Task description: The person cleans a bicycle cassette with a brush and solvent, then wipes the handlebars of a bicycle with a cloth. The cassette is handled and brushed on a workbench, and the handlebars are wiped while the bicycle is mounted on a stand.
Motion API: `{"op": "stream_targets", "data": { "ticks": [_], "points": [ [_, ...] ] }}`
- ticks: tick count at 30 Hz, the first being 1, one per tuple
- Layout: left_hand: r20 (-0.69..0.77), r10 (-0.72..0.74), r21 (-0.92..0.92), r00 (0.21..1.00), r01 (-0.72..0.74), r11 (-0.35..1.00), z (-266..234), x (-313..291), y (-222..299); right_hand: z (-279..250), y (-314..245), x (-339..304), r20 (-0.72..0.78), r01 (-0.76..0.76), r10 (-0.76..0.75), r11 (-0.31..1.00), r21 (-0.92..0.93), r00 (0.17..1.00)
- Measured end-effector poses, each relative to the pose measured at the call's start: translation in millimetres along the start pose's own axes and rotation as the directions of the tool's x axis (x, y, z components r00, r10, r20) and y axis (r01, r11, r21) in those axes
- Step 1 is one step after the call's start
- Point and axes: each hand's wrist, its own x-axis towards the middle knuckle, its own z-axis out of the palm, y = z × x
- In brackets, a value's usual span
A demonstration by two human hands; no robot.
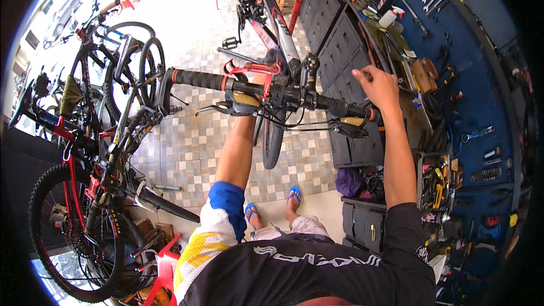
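Observation:
A mountain bike's handlebar spans the middle of the view, with a ribbed black grip at its left end and black and gold brake levers. A red metal bracket sits by the bar, left of the stem. My left forearm reaches up beneath the bar; the hand is hidden behind bar and bracket, so its grip does not show. Above the bar's right end, my right hand hangs in the air beside the workbench. Its fingers are loosely bent and apart, with nothing visible in them.
Several bicycles crowd the left side, near a red plastic chair. Along the right run dark drawer cabinets and a cluttered bench with a spray bottle. Wrenches hang on a blue tool wall. The floor is tiled.

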Motion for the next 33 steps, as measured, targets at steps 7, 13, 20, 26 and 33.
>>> {"op": "stream_targets", "data": {
  "ticks": [7,13,20,26,33],
  "points": [
    [-0.083,0.192,0.25,0.978,-0.166,0.954,25,-128,27,4,13,-9,-0.007,-0.098,0.098,0.995,0.004,0.995],
    [0.431,-0.385,-0.771,0.816,0.555,0.312,29,-193,16,-2,4,5,-0.099,-0.044,0.053,0.995,0.09,0.994],
    [0.379,-0.54,-0.806,0.751,0.555,0.206,-38,-340,-65,-90,6,-62,-0.731,0.395,0.181,0.743,0.54,0.658],
    [0.417,-0.651,-0.411,0.634,0.771,0.487,-25,-428,-78,-15,-1,-254,-0.282,0.099,0.189,0.641,0.761,0.94],
    [0.584,-0.549,-0.156,0.599,0.745,0.648,65,-378,81,131,-4,-377,0.471,-0.285,-0.117,0.662,0.693,0.875]
  ]
}}
